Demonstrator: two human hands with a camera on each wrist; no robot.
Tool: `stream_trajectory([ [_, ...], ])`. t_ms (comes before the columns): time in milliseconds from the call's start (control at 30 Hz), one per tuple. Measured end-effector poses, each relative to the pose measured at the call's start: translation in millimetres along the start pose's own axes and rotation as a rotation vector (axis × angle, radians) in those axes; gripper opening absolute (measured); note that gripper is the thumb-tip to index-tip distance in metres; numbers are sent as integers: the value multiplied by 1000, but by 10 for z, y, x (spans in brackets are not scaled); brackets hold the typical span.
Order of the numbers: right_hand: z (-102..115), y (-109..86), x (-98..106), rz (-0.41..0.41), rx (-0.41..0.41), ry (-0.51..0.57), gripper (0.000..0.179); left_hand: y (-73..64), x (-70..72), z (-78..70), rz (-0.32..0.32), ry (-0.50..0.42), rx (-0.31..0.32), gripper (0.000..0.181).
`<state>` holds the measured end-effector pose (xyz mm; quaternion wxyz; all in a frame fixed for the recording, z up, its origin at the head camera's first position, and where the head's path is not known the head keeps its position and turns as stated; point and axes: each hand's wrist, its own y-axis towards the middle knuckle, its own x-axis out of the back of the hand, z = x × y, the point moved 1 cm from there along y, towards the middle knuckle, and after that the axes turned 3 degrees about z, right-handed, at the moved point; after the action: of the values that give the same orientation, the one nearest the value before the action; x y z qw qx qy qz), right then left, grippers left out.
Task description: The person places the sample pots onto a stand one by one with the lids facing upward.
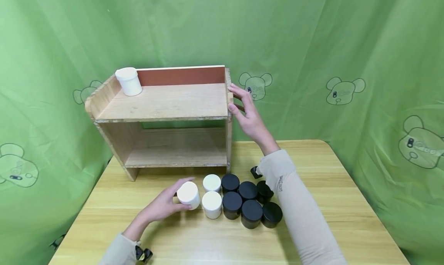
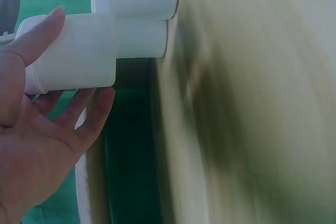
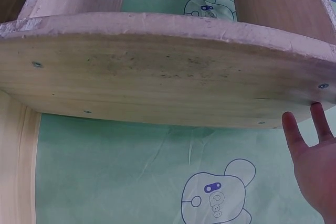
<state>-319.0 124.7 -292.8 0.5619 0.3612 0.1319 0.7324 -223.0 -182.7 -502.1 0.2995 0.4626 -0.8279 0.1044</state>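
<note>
In my left hand (image 1: pixel 161 206) is a white lidded jar (image 1: pixel 188 194), gripped between thumb and fingers. The left wrist view shows this jar (image 2: pixel 79 51) lifted off the tabletop, with the thumb on one side and fingertips on the other. Just to its right stand two more white jars (image 1: pixel 212 204). A two-level wooden shelf (image 1: pixel 166 103) stands behind, with one white jar (image 1: pixel 130 83) at the left end of its upper board. My right hand (image 1: pixel 250 117) touches the outside of the shelf's right side panel (image 3: pixel 157 82) with its fingertips, holding nothing.
Several black lidded jars (image 1: pixel 251 213) are grouped right of the white ones, partly under the right forearm. The wooden table (image 1: pixel 312 172) reaches toward a green curtain (image 1: pixel 295 33) printed with bear faces, which hangs behind and at both sides.
</note>
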Motion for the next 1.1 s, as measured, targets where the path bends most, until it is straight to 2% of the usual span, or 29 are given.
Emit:
stream_trajectory([
  [233,-10,1,-3,-7,4,0,50,-1,43,-112,-29,-15,-15,92],
  [500,-8,8,-15,-4,5,1,50,-6,103,-224,-57,-16,-72,80],
  [733,-15,-6,-26,-6,2,10,50,-9,142,-278,-72,-22,-109,80],
  [1100,-32,11,-29,-12,5,7,50,43,287,-485,-105,3,-147,79],
])
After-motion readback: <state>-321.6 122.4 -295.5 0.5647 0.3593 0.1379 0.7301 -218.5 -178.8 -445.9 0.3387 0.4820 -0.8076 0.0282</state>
